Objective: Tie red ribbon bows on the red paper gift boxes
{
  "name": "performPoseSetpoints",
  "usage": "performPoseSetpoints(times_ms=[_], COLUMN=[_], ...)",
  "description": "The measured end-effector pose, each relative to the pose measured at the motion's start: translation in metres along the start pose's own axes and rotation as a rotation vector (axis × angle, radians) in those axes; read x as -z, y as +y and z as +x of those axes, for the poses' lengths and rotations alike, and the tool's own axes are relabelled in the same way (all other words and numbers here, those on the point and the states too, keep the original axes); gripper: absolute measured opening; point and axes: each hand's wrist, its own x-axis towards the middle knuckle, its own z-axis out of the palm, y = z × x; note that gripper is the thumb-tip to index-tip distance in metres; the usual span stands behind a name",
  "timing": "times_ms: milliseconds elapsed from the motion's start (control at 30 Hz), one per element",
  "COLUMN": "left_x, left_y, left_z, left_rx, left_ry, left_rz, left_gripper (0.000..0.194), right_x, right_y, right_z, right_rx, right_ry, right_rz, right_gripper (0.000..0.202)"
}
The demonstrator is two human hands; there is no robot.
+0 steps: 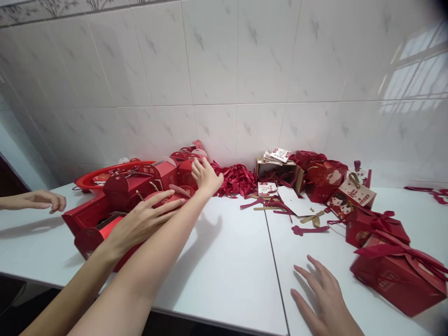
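My left hand (206, 177) is stretched out toward the back of the table with its fingers apart. It is beside the red gift boxes (166, 173) and a heap of dark red ribbons (240, 181); whether it touches a box I cannot tell. Low on the right, my right hand (324, 298) is open over the white table, holding nothing. Nearest to it are a finished-looking red box with a ribbon bow (399, 275) and a loose ribbon strip (310, 230). Under my left arm, a co-worker's hand (147, 219) rests on a red box (163, 198).
Another hand (38, 200) reaches in from the left edge. A red basin (82, 182) stands behind open red boxes. Against the tiled wall, a cardboard box (299, 179) carries printed cards (280, 155). Bow-tied boxes (378, 226) stand right; a seam (275, 261) crosses the table.
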Motion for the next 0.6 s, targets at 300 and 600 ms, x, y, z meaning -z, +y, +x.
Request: performPoseSetpoints(times_ms=[300, 600], left_x=[-0.017, -0.010], left_y=[-0.016, 0.024], left_z=[0.085, 0.060], left_rx=[0.597, 0.243], left_ry=[0.052, -0.068], left_rz=[0.378, 0.371], left_gripper=[0.095, 0.103], right_x=[0.006, 0.009], right_y=[-0.005, -0.008], right_z=[0.002, 0.005], right_rx=[-0.026, -0.076], right_ry=[-0.002, -0.025], right_rz=[0.037, 0.080], right_gripper=[0.034, 0.029])
